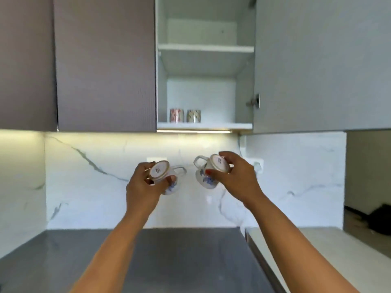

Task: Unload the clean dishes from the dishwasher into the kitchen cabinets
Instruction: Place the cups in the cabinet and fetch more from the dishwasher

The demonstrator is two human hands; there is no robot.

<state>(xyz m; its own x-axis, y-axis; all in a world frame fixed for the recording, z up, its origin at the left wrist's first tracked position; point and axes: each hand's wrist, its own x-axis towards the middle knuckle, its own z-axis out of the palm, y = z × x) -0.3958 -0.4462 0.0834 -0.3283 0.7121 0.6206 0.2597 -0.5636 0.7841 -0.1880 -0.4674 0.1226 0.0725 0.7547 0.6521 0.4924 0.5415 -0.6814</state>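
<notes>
My left hand (143, 187) grips a white teacup with blue flowers (160, 171), its base turned toward me and its handle pointing right. My right hand (237, 174) holds a second matching teacup (208, 174), base toward me, handle pointing left. Both cups hang in front of the marble backsplash, below the open wall cabinet (204, 125). On the cabinet's bottom shelf stand two patterned mugs, a red-and-white one (176, 115) and a grey-patterned one (193, 116). The upper shelf (206, 48) shows nothing on it.
The cabinet door (317, 64) stands open to the right, with a hinge at its edge. Closed brown cabinet doors (103, 64) fill the left. A grey countertop (179, 261) lies below my arms, a white counter (317, 250) to its right.
</notes>
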